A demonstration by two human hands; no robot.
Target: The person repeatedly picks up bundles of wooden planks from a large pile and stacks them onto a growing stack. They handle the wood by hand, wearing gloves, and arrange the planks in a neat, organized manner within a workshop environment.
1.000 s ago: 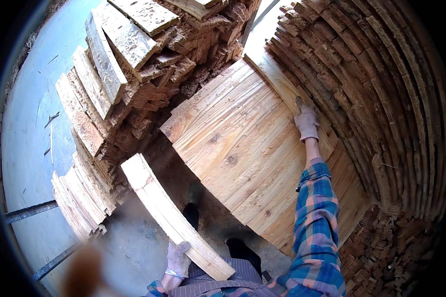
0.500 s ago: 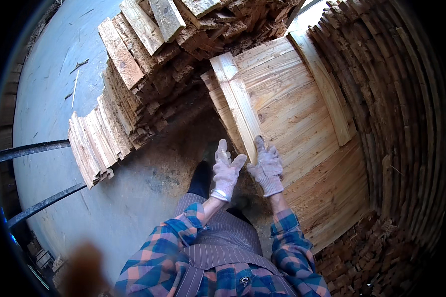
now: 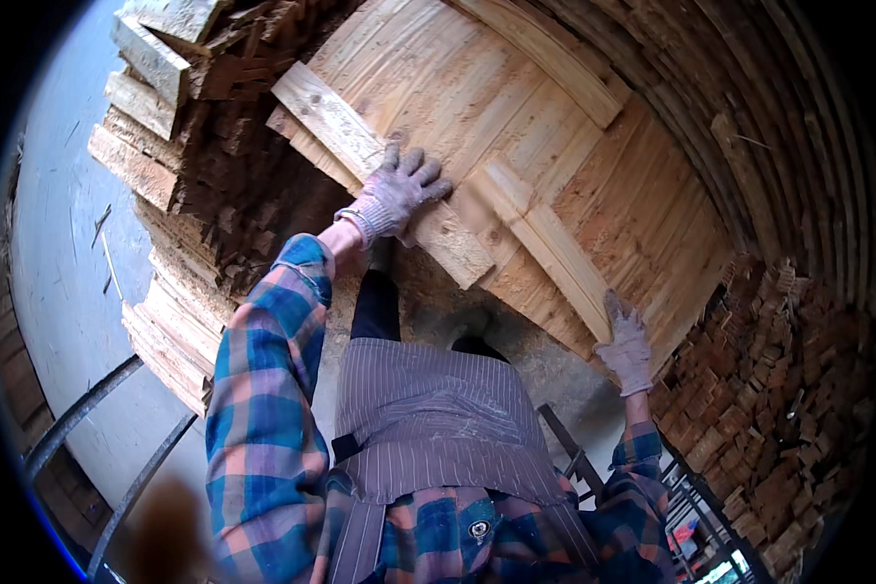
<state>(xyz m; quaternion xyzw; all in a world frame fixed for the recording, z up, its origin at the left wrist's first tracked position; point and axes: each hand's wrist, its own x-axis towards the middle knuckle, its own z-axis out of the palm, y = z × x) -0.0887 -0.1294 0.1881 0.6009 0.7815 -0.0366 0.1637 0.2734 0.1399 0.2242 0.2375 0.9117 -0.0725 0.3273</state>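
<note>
My left hand, in a pale work glove, lies across a short wooden plank with its fingers spread. That plank rests along the near left edge of a broad wooden work surface made of boards side by side. Off to the right, my right hand, gloved too, grips the near end of another plank, which lies slantwise on the surface. Part of its grip is hidden by the glove. Between the two planks the surface shows sawdust and a blurred patch.
A long strip lies along the surface's far side. Tall stacked slats curve up on the right. Piled board ends sit at lower right. More stacked boards stand at left, beside metal bars and a grey floor.
My hands have moved apart: the left went up and left onto the plank there, the right moved right with a plank in its grip. The whole view has turned toward the right.
</note>
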